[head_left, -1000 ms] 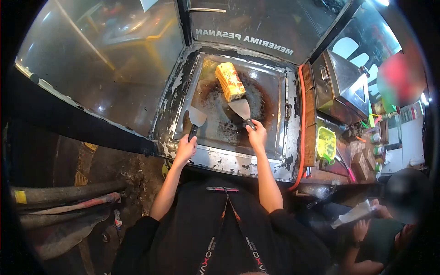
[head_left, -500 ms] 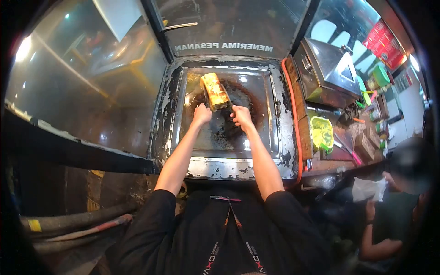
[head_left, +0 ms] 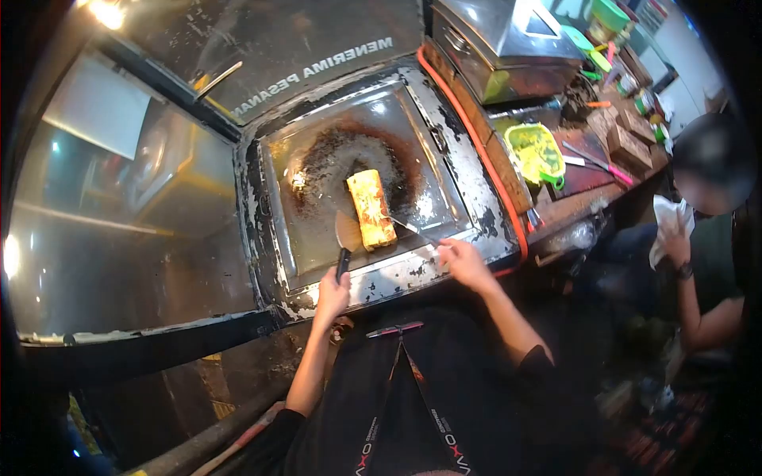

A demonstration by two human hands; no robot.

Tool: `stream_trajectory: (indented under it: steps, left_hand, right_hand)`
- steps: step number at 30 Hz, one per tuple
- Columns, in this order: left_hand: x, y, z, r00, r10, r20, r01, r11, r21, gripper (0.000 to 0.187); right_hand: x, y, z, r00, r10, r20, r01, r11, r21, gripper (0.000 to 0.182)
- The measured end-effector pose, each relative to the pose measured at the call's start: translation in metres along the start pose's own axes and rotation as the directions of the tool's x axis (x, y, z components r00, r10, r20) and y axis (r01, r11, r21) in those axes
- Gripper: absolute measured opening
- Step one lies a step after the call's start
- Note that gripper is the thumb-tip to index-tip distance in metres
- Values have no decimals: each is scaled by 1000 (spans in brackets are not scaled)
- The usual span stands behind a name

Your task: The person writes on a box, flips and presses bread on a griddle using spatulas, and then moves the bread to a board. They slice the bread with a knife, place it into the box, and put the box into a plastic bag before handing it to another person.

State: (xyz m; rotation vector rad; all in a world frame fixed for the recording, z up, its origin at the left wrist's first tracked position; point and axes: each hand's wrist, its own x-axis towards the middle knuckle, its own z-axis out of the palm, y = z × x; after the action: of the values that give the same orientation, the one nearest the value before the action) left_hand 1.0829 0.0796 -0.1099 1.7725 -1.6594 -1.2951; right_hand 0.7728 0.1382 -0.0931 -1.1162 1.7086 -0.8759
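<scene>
A browned, folded rectangular food piece point(head_left: 371, 209) lies on the dark metal griddle point(head_left: 317, 250), near its front edge. My left hand point(head_left: 333, 295) is closed round the black handle of a wide-bladed spatula point(head_left: 347, 232), whose blade is just left of the food. On the other side, my right hand point(head_left: 464, 262) grips a thin metal utensil point(head_left: 413, 229) that reaches to the food's right side.
An orange hose point(head_left: 475, 131) runs along the griddle's right side. Beyond it are a metal box point(head_left: 508, 47), a yellow-green tub point(head_left: 536, 155) and wooden blocks point(head_left: 629, 148). At right, another person's hand point(head_left: 675, 240) holds white paper point(head_left: 667, 222).
The view has turned and shifted. The food now lies nearer the griddle's front edge, and both hands have drawn back and apart, leaving the spatula blade visible beside the food.
</scene>
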Motion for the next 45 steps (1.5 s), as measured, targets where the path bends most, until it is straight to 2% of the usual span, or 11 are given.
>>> stream_trajectory:
  steps: [1,3,5,6,11,16,31,35,37,40,45]
  left_hand:
    - [-5,25,-11,992,-124,21,126,983,-137,19]
    - [21,-2,-25,998,-52,23,53,998,-24,17]
    - [34,20,-39,986,-104,127,121,983,-140,15]
    - [48,16,-44,989,-26,146,29,999,-17,14]
    - [79,46,-53,932,-77,353,115,990,-86,9]
    - [91,51,-65,880,-94,466,170,978,-123,13]
    - [53,12,-109,989,80,122,-128,879,459,27]
    - [8,2,-68,988,102,114,-126,967,220,22]
    - [-9,10,-57,952,-124,281,208,933,-294,15]
    - [-12,18,-60,974,-107,199,163,942,-292,13]
    - [23,35,-95,995,90,-43,-93,992,-83,17]
  right_hand:
    - [0,2,-17,999,-3,-52,-6,985,-173,35]
    - [4,-9,-51,997,-50,-64,27,950,-311,37]
    - [18,2,-69,989,-139,-56,105,910,-401,37]
    - [28,7,-73,985,-168,-31,141,902,-409,36]
    - [73,-2,-54,981,-115,154,176,861,-477,35]
    - [95,-10,19,946,-301,118,323,862,-390,36]
    - [-6,-44,14,966,-257,21,250,916,-315,32]
    - [-31,-28,5,985,-171,-7,158,929,-333,35]
    - [-30,-23,8,992,-125,-25,110,936,-334,35]
    - [1,-12,29,971,-201,-132,153,940,-304,35]
    - [48,-16,34,985,-171,-34,154,944,-291,36]
